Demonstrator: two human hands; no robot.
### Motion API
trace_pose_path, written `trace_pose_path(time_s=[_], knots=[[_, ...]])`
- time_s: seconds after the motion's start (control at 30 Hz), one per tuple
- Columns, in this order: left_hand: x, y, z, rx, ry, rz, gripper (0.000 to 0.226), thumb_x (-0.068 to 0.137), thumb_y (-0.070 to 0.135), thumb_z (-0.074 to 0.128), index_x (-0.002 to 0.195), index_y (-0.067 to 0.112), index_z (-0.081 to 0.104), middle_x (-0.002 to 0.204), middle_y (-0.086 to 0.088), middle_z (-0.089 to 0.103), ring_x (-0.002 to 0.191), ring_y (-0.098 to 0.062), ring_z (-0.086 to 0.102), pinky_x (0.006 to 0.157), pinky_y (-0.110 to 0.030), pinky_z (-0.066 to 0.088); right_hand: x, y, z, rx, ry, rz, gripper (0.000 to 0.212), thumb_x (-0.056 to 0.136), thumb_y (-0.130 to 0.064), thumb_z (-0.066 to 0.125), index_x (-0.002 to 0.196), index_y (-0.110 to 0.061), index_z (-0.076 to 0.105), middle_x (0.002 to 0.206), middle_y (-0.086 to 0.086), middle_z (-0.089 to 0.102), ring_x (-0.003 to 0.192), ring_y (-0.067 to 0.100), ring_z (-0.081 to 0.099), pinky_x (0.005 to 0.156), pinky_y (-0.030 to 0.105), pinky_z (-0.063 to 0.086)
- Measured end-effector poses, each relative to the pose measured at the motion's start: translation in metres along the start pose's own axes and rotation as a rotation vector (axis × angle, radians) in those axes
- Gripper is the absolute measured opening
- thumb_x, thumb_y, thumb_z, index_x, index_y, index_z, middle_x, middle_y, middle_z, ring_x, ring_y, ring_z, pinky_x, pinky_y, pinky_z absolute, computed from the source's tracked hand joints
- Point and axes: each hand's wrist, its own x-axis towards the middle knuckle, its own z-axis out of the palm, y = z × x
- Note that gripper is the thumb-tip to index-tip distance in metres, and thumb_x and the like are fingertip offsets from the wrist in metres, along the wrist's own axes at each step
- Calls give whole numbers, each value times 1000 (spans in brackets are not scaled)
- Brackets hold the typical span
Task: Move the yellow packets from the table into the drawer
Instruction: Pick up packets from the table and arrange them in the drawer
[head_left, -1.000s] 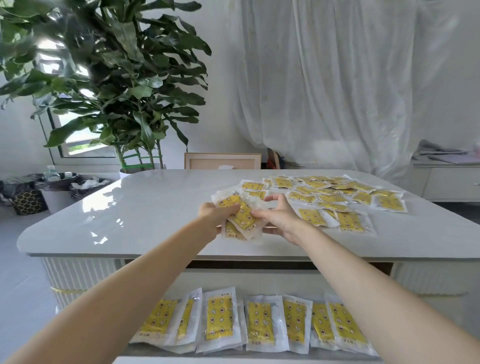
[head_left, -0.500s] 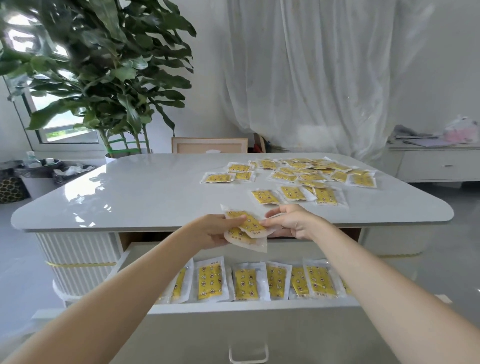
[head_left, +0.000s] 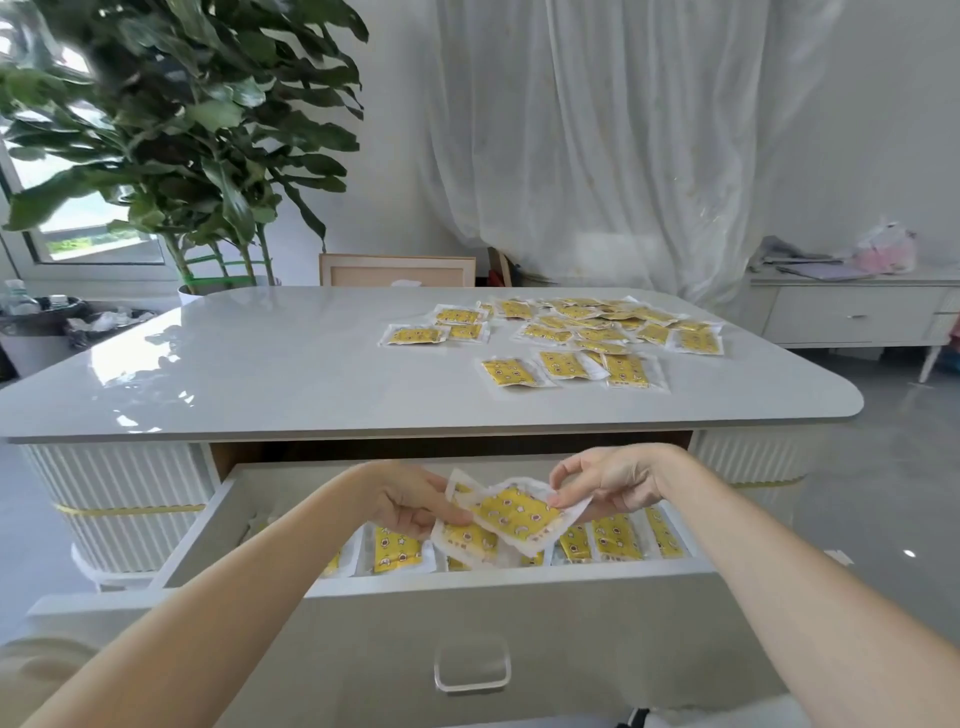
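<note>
Pinching a small stack of yellow packets (head_left: 511, 514) between them, left hand (head_left: 410, 501) and right hand (head_left: 613, 480) hover over the open drawer (head_left: 467, 574).

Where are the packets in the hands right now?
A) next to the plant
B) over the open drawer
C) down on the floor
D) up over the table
B: the left hand and right hand hold the packets over the open drawer, in front of the table.
</note>
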Motion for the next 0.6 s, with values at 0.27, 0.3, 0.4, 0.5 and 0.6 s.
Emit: trace_pose_path(time_s=[0.27,0.3,0.4,0.5,0.6], knots=[[32,-10,-7,20,266,-87,21,84,-5,64,104,0,62,89,-12,72,80,-22,69,66,-30,59,21,22,-7,72,250,47,17,86,14,59,94,0,54,87,20,68,69,26,71,57,30,60],[38,-11,-7,0,290,-81,25,85,-7,62,109,-2,61,96,-15,71,87,-25,69,71,-32,59,23,25,-8,60,300,44,16,85,15,59,92,1,54,87,20,67,70,26,70,54,29,60],[53,-14,-3,-12,336,-83,33,85,-10,60,117,-4,57,110,-18,67,100,-30,64,93,-38,52,31,35,-13,30,420,46,16,84,16,59,84,1,55,88,19,63,83,31,66,47,28,57],[65,-15,-3,97,413,-76,39,84,-8,63,121,-4,54,117,-19,64,102,-29,65,91,-38,53,40,43,-16,-98,539,73,15,83,11,64,79,-3,59,93,15,63,86,28,66,53,27,58],[68,-14,-3,175,522,-29,52,82,-11,62,130,-2,45,117,-20,60,91,-28,65,83,-38,57,49,50,-18,-286,622,116,13,82,4,69,94,-1,67,99,12,65,85,22,66,57,25,57]])
